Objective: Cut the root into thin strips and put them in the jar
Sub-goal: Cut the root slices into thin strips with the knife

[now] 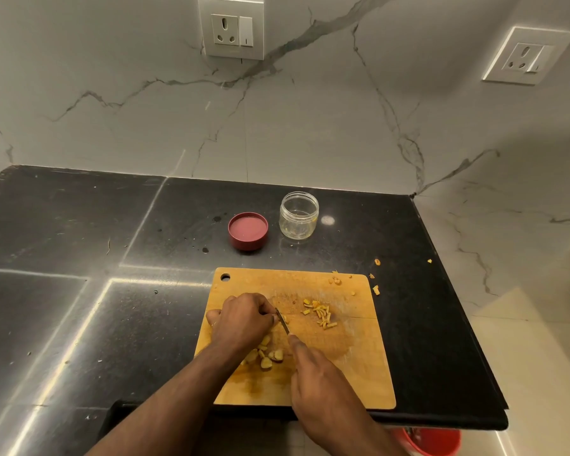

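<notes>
no text, labels or numbers legible

Both forearms bare, no sleeves; left hand (242,319) maybe wears a thin ring, blurry; right hand (320,380) bare.

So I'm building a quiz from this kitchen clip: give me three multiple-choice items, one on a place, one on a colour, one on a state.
1. Where does the lid lie?
A. on the jar
B. on the counter, left of the jar
C. on the cutting board

2. What colour is the lid?
A. red
B. blue
C. white

3. What does the right hand hold?
A. nothing
B. the jar
C. a knife

Answers: 1 B, it rests upturned beside the open jar. 2 A, its rim and inside are red. 3 C, the knife has its blade down on the cutting board by the left hand.
</notes>
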Tool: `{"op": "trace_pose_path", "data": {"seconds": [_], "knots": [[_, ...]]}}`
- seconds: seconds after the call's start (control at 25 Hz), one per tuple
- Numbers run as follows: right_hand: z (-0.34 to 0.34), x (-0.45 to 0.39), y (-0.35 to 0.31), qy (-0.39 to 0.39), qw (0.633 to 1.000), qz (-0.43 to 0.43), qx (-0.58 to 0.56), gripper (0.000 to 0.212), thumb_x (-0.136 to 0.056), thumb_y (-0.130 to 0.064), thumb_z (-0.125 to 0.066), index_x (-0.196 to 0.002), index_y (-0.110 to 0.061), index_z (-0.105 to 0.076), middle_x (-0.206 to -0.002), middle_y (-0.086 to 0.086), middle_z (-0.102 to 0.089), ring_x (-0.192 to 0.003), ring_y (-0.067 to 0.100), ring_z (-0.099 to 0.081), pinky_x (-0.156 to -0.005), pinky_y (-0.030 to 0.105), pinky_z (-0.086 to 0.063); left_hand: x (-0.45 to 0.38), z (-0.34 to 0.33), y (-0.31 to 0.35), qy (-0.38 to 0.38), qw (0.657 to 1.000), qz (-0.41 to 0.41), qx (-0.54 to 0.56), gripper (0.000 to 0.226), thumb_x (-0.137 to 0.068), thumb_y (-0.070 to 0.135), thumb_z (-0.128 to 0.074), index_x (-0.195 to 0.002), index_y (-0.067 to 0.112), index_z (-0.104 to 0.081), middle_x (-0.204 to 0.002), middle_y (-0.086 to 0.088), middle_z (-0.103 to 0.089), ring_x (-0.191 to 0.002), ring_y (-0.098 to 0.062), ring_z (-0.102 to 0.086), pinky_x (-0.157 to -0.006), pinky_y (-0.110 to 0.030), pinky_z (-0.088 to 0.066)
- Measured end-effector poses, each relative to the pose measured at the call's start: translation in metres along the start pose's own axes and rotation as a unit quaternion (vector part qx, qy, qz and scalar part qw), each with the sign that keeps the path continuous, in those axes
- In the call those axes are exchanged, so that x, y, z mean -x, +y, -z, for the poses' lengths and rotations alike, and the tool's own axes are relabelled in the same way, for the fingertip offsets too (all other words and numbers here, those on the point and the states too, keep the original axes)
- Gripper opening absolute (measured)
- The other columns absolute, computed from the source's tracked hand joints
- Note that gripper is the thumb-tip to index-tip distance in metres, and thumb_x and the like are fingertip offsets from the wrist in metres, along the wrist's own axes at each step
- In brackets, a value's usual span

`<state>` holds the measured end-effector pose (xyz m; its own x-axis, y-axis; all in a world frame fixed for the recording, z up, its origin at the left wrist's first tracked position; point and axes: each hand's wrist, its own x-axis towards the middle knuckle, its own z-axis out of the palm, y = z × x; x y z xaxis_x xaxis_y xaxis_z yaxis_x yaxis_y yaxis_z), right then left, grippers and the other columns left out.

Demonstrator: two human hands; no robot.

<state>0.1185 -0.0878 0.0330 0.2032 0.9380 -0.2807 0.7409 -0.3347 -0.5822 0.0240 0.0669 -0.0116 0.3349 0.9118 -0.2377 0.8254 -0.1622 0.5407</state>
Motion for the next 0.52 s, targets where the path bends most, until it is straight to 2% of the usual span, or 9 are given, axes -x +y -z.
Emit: {"op": "trace_pose_path", "data": {"seconds": [0.2,0.52], "knots": [[-0.005,0.013,0.014,-0.009,1.000,-0.003,-0.027,0.054,-0.102,-0.026,-0.034,-0.154,-0.035,-0.020,-0.152,-0.012,-0.035,-0.132,0.005,-0.041,-0.109,0.019,-0.033,-0.002,0.000,-0.001,-0.009,1.000,0.003,0.005,0.013,-0.088,0.043,-0.071,-0.077,0.039,-0.066,-0.087,0.023,-0.065,-0.104,-0.009,-0.055,-0.091,-0.045,-0.035],[-0.002,0.010,0.015,0.000,0.999,0.001,-0.039,0.054,-0.103,-0.028,-0.035,-0.154,-0.035,-0.019,-0.146,-0.012,-0.040,-0.126,0.005,-0.043,-0.106,0.021,-0.036,-0.009,0.008,-0.006,-0.070,0.997,-0.017,-0.010,0.009,-0.087,0.041,-0.071,-0.079,0.041,-0.066,-0.085,0.025,-0.065,-0.095,-0.003,-0.058,-0.097,-0.047,-0.042]]}}
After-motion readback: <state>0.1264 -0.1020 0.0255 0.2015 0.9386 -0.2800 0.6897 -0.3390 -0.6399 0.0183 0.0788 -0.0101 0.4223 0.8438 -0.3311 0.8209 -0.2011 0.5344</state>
